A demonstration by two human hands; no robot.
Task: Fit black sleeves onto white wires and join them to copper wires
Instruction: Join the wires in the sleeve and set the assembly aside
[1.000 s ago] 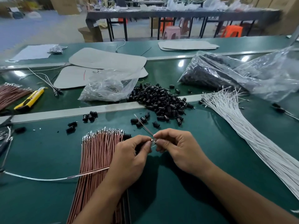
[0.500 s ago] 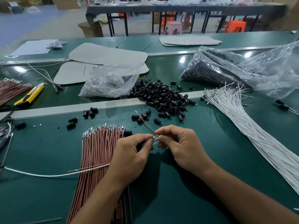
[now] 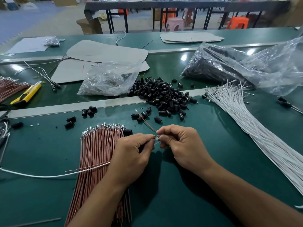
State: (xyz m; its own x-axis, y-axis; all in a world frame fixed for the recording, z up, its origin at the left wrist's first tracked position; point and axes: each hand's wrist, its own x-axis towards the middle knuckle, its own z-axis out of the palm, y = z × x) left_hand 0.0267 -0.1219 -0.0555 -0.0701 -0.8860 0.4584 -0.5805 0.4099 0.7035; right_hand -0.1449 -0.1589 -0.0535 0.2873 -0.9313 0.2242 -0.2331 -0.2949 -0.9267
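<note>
Head view looks down on a green bench (image 3: 213,161) where both hands meet just in front of the person. The left hand (image 3: 131,154) is curled, thumb and forefinger pinching the end of a white wire (image 3: 49,175) whose length runs out from under the palm to the left, across the copper bundle (image 3: 98,153) and on toward the bench's left edge. The right hand (image 3: 182,145) pinches a single copper wire (image 3: 145,122) close to its near end. The two pinches almost touch, and a small glint of metal terminals (image 3: 157,138) shows in the narrow gap between them. The relation that matters is the line of the two wires. The copper wire's long axis rises from the right-hand pinch up and to the left, away from the person, with its free tip above the scattered black sleeves (image 3: 164,95). The white wire leaves the same spot leftward and slightly toward the person, so the ends meet at an angle, not in one straight line. To seat the joint, the right hand, the nearer one to the copper end, would probably need to swing that wire into line before pushing. A dark patch inside the left fist may be a sleeve already on the white wire, though the fingers hide it. Spare white wires (image 3: 246,128) fan out well to the right
</note>
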